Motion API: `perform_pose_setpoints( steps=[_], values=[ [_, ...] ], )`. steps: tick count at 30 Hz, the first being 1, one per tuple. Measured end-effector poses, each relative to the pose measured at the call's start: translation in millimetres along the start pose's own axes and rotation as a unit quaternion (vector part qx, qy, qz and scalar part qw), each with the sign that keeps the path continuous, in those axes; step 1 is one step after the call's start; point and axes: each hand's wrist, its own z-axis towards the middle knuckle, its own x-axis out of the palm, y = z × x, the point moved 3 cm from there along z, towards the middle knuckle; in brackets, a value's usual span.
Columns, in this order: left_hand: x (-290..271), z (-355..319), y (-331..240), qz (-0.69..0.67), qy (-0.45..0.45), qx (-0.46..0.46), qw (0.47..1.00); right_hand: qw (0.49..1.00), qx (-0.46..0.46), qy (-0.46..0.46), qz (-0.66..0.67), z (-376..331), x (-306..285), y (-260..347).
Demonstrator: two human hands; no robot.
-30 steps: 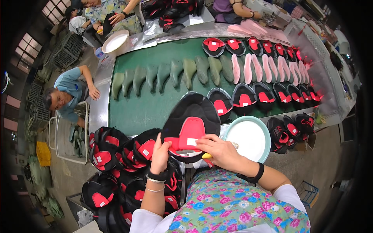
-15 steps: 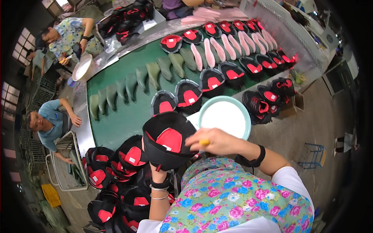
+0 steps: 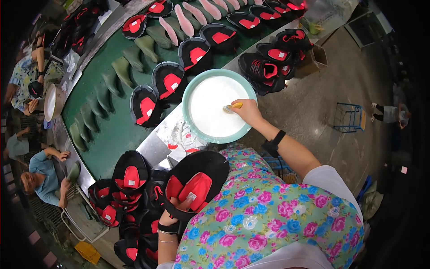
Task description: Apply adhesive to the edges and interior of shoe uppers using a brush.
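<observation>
My left hand [image 3: 172,213] grips a black shoe upper [image 3: 210,166] with a red lining, tilted close against my apron; some fingers reach inside its opening. Between the fingers of my right hand [image 3: 249,112] is a small brush [image 3: 228,109] with a yellow handle. Its bristles meet the white liquid [image 3: 208,101] in a pale green basin [image 3: 217,140]. That basin stands by the near edge of the bench, ahead of my body. Left of the held upper, more black-and-red uppers [image 3: 130,175] are heaped together.
A green conveyor belt [image 3: 103,136] carries rows of uppers, green foot-shaped lasts [image 3: 121,69] and pink insoles [image 3: 183,20]. Black shoes [image 3: 264,67] are piled right of the basin, near a cardboard box [image 3: 311,62]. Co-workers [image 3: 42,177] are across the belt; a blue-framed stool [image 3: 349,117] stands on the floor.
My right hand has gone from beside the upper to the basin, bringing the brush to the liquid. My left hand has lowered and tilted the upper toward me. The whole view has shifted.
</observation>
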Motion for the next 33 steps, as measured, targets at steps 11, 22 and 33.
perform_pose_setpoints(
  steps=[11, 22, 33],
  values=[
    [34.4, 101.9, -24.0, -0.310, -0.033, -0.055, 0.949, 0.994, 0.008, -0.012, 0.104, -11.2, -43.2, 61.7],
    [47.2, 119.5, -74.8, -0.321, -0.038, 0.025, 0.946, 0.976, 0.059, 0.002, 0.208, -17.2, -52.6, 69.6],
    [10.1, 127.1, -72.1, -0.181, -0.131, 0.071, 0.972, 0.984, 0.085, 0.038, 0.151, -49.3, -59.1, 114.7]
  ],
)
